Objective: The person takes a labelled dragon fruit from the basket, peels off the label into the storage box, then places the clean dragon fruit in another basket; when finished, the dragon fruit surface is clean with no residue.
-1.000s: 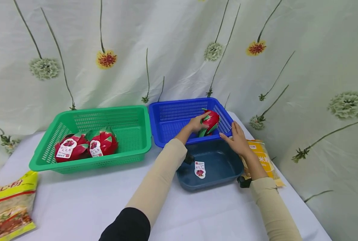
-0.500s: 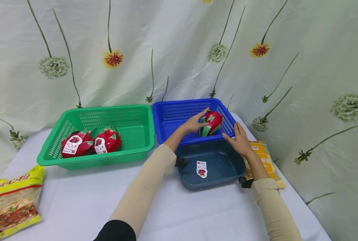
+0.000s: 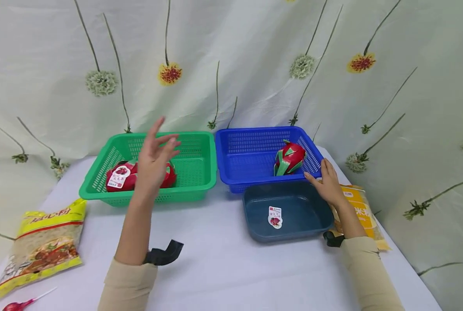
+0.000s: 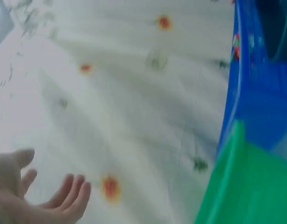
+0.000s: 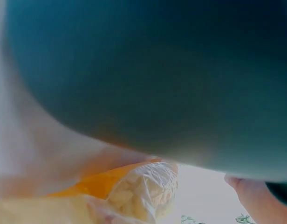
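My left hand (image 3: 153, 157) is raised in front of the green basket (image 3: 186, 196), its fingers spread and nothing in them. The left wrist view also shows this hand (image 4: 45, 196) with loose fingers. Behind it in the basket lie a labelled red dragon fruit (image 3: 114, 183) and a second one (image 3: 170, 176), partly hidden. A single dragon fruit (image 3: 292, 156) rests at the right end of the blue basket (image 3: 231, 175). At that basket's front right corner, my right hand (image 3: 330, 185) touches the rim with fairly straight fingers; the right wrist view shows little of it.
A dark blue basin (image 3: 289, 211) bearing a fruit sticker (image 3: 275, 217) stands before the blue basket. To its right lies an orange bag (image 3: 361, 211). A yellow food bag (image 3: 46, 246) and a red lollipop-like item (image 3: 17, 306) are at left. A flowered curtain (image 3: 223, 47) hangs behind.
My left hand has left the dragon fruit in the blue basket and swung left to the green basket. The head view has turned left; my right hand stays at the blue basket's corner.
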